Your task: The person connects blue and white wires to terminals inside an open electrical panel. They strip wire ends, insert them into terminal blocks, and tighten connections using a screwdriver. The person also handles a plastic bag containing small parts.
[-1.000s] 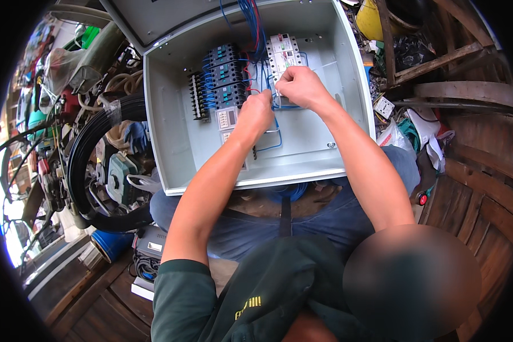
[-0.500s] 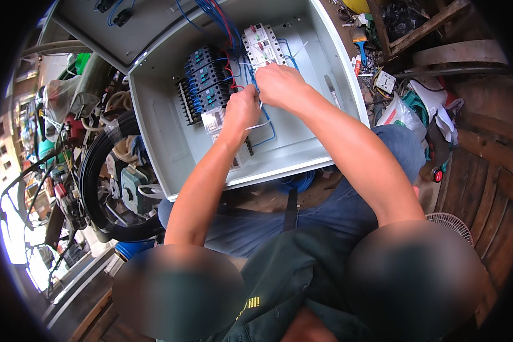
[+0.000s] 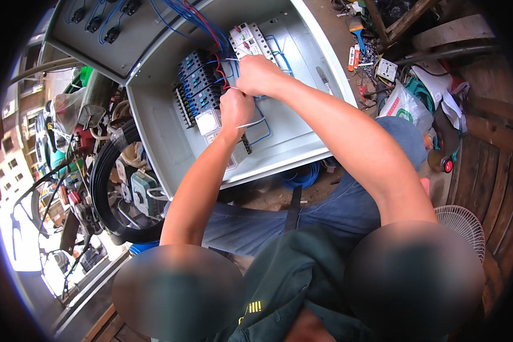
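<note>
A grey metal electrical enclosure (image 3: 293,134) lies before me, its door opened at the far left. Inside, my left hand (image 3: 235,108) is closed in a pinch, with a thin white cable tie (image 3: 252,123) curving out beside its wrist. My right hand (image 3: 257,75) is closed just beyond it, the two nearly touching among the wires. What the right fingertips grip is hidden. Black contactors (image 3: 199,77) with blue and red wires stand left of my hands. White circuit breakers (image 3: 246,39) sit beyond the right hand. A white module (image 3: 209,121) is beside the left hand.
Left of the enclosure lies a black cable coil (image 3: 98,191). A blue wire coil (image 3: 302,178) is under its near edge. To the right are a paintbrush (image 3: 357,31), a white socket plate (image 3: 387,69) and a plastic bag (image 3: 407,108). A fan guard (image 3: 464,225) stands at lower right.
The view has shifted slightly, so the enclosure appears farther left and more of its door shows. Both hands stay close together at the wires, still closed.
</note>
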Motion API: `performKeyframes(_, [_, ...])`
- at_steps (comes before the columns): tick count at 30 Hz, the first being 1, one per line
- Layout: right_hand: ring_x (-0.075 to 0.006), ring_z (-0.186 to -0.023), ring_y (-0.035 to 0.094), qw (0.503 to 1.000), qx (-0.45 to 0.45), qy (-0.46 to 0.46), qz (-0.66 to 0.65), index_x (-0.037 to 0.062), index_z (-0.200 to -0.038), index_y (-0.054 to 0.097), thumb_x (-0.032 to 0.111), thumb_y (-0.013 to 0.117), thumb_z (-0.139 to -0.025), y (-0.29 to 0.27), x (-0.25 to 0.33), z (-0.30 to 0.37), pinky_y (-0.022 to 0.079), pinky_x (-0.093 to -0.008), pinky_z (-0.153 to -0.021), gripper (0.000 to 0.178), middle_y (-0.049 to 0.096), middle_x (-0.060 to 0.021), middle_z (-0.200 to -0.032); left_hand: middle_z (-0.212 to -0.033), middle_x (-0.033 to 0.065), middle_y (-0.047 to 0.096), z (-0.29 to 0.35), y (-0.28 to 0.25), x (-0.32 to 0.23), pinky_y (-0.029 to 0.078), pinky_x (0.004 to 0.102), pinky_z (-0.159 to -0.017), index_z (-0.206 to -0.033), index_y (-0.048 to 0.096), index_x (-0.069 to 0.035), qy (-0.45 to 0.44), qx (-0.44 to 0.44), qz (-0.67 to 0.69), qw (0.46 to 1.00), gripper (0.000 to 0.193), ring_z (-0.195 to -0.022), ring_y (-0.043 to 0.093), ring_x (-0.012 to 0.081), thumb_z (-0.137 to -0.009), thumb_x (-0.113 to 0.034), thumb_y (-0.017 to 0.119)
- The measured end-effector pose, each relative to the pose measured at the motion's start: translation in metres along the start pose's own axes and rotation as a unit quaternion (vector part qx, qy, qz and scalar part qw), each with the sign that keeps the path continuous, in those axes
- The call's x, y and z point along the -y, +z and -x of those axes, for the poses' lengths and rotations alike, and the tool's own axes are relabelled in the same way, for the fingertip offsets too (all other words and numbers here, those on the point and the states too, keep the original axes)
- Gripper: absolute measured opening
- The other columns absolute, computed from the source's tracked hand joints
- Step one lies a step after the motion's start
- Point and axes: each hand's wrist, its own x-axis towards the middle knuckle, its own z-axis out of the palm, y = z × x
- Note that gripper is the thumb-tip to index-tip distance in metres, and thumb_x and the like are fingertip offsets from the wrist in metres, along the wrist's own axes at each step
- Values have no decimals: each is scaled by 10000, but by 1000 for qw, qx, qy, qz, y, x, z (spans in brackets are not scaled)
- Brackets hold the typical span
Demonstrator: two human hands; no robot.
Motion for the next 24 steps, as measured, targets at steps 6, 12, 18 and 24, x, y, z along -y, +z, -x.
performKeyframes(6, [-401, -830, 690, 998, -19, -4, -53, -62, -835, 710, 152, 638, -739, 9, 0, 1, 548, -441, -754, 246, 679, -286, -847, -927, 310, 670, -3, 4, 9, 517, 500, -783, -945, 689, 33, 4, 2, -14, 1000, 295, -923, 648, 477, -851, -230, 595])
performKeyframes(12, [-397, -950, 674, 997, 22, -56, -57, -49, -917, 718, 175, 611, -775, 18, -8, -7, 537, -426, -851, 286, 688, -264, -983, -867, 280, 680, 1, 11, 13, 516, 486, -744, -909, 655, 22, 61, -36, 44, 997, 274, -877, 660, 460, -845, -241, 610])
performKeyframes(18, [-401, -961, 668, 989, -35, -5, -143, -75, -875, 702, 236, 623, -818, 36, -15, -14, 527, -425, -873, 326, 675, -296, -974, -768, 269, 667, 0, 24, 26, 511, 482, -663, -798, 686, 23, 55, -71, 61, 994, 221, -754, 661, 459, -845, -172, 592])
performKeyframes(24, [-363, -821, 677, 977, -82, 56, -191, -90, -821, 689, 237, 644, -858, 48, -16, -13, 527, -413, -803, 332, 683, -267, -873, -767, 288, 652, 2, 22, 17, 509, 493, -660, -793, 684, 30, 68, -74, 30, 995, 220, -752, 648, 472, -827, -167, 593])
